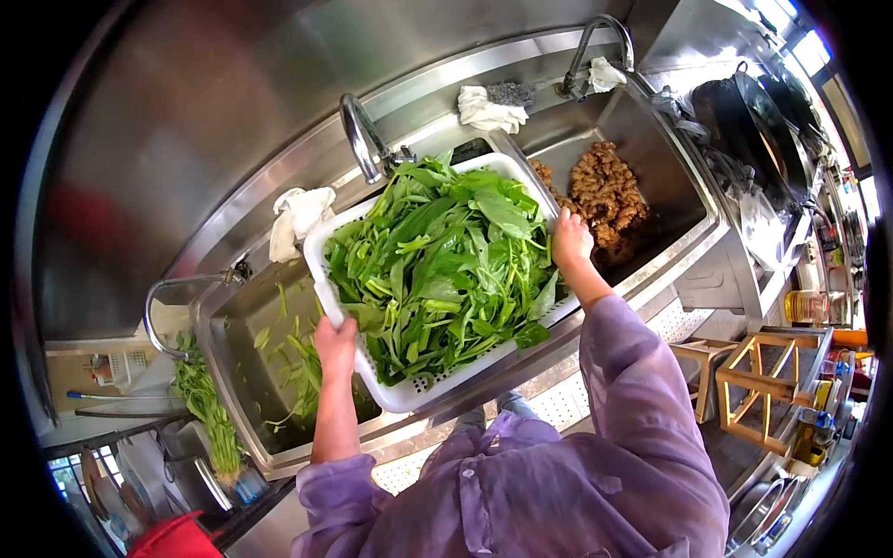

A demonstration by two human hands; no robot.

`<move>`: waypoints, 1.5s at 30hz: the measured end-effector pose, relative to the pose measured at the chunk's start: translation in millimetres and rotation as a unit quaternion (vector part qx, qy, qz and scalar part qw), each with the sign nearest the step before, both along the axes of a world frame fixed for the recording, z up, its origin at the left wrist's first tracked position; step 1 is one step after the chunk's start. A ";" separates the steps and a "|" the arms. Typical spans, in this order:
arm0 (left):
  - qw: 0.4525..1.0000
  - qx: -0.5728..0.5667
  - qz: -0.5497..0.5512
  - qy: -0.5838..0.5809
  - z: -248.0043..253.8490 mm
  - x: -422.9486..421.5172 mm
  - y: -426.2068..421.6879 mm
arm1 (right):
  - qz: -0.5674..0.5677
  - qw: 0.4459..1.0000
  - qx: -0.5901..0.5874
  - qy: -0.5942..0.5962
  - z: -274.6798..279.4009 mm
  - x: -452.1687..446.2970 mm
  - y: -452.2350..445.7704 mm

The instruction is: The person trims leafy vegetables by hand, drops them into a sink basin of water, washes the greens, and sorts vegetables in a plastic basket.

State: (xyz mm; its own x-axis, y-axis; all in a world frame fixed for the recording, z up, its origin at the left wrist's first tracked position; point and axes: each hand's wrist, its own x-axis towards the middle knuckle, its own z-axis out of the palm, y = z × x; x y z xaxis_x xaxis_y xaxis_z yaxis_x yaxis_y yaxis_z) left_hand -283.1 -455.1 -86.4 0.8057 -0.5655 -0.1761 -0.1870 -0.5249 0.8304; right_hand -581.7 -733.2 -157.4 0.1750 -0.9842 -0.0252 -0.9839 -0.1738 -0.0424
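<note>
A white plastic basket [406, 398] heaped with leafy greens [446, 270] is held over the middle of the sink unit. My left hand [336, 346] grips its left rim, and my right hand [572, 240] grips the right rim. Both hands have their fingers closed on the edge, partly hidden by it. To the left, the left sink basin [244, 372] holds water with loose leaves [302, 358] floating in it. Pieces of ginger [609, 195] lie in the right basin, just past my right hand. Most of the middle basin is hidden under the basket.
Faucets [358, 139] rise along the back edge. White cloths [299, 219] and a dark scrubber [512, 94] lie on the back ledge. More greens [209, 409] stand left of the sink. Black woks [753, 130] and a wooden stool frame [758, 386] are on the right.
</note>
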 end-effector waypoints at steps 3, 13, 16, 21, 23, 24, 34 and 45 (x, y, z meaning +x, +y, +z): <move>1.000 -0.012 0.004 0.008 0.0 0.1 -0.4 | -0.005 0.999 0.023 -0.043 -2.0 -3.8 -6.5; 0.996 -0.085 0.008 0.026 13.1 -15.4 8.9 | -0.019 0.996 -0.004 -0.089 6.0 1.5 2.8; 0.998 -0.069 0.008 0.012 13.0 -15.2 8.6 | -0.022 0.996 -0.041 -0.074 -0.8 6.3 9.0; 0.998 -0.069 0.004 0.014 4.3 -14.1 14.2 | -0.041 0.996 -0.031 -0.071 -3.1 8.2 6.7; 0.997 -0.082 -0.001 0.003 7.3 -16.3 18.9 | -0.032 0.997 -0.019 -0.069 -1.3 8.4 5.7; 0.997 -0.080 -0.002 0.006 7.4 -16.3 21.1 | -0.026 0.997 -0.007 -0.072 -2.0 6.9 4.8; 0.977 -0.158 0.024 0.138 30.2 -33.3 38.5 | 0.046 0.988 -0.008 -0.145 84.4 -28.5 5.9; 0.941 -0.219 -0.149 0.212 58.9 -144.4 -97.5 | 0.006 0.971 -0.190 -0.146 179.6 -208.9 -106.5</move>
State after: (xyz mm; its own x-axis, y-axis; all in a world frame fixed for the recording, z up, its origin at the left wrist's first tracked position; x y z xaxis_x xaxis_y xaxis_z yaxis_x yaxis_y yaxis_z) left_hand -427.6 -552.6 -27.4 0.5090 -0.8486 -0.1439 0.1250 -0.0926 0.9878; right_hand -790.5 -839.7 22.2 0.1323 -0.9103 0.3922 -0.9375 -0.2434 -0.2488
